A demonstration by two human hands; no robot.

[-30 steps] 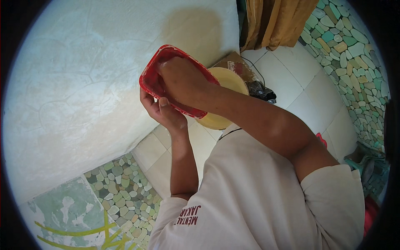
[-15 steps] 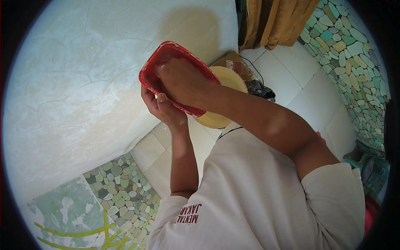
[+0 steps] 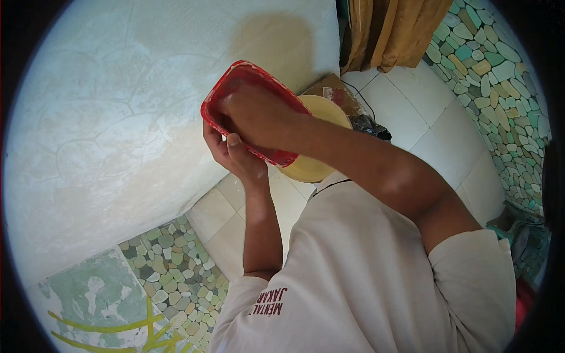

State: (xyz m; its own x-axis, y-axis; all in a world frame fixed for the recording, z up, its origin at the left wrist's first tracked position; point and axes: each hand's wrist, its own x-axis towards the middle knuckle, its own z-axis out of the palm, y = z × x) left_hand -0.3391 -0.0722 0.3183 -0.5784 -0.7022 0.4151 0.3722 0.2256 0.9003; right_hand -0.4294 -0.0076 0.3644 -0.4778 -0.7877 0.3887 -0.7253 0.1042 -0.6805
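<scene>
Shifted slightly right, the red plastic tub [image 3: 250, 75] is upper centre, the left hand [image 3: 240, 157] closed in a grip on its rim. The right hand [image 3: 250, 112] reaches inside, grip hidden, cannot tell. Beyond: yellow basin [image 3: 328, 112], then brown curtain [image 3: 391, 35], upper right.

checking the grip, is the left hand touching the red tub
Touching: the head view plainly shows the left hand holding the red tub, its fingers against the lower edge.
</scene>
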